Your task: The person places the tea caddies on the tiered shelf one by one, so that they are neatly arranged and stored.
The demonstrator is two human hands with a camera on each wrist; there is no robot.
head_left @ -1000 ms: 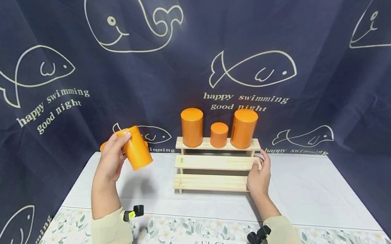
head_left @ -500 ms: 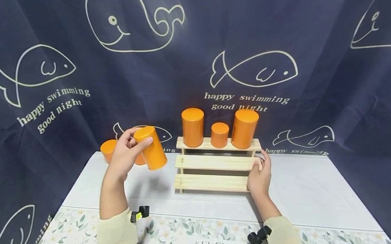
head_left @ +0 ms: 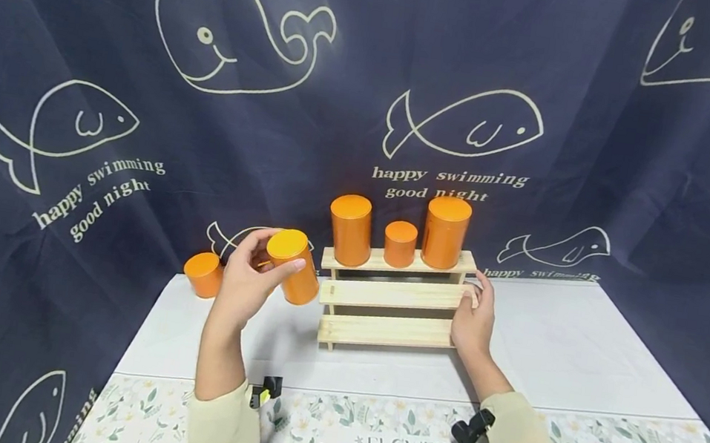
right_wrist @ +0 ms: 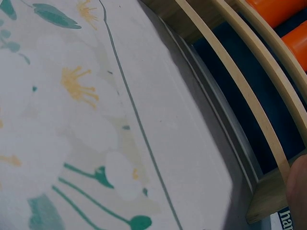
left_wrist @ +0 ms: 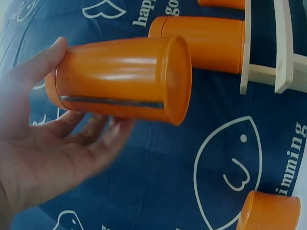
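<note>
Your left hand (head_left: 251, 275) aloft, thumb (left_wrist: 50, 57) opposing curled fingers (left_wrist: 93, 130), your right hand (head_left: 475, 321) gripping, both forearms (head_left: 222, 361) reaching forward

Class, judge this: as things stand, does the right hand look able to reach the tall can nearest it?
Probably yes. The right hand grips the rack and would have to let go, but the tall can stands close by, with nothing in front.

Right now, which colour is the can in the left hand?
The can is orange, clearest in the left wrist view.
</note>
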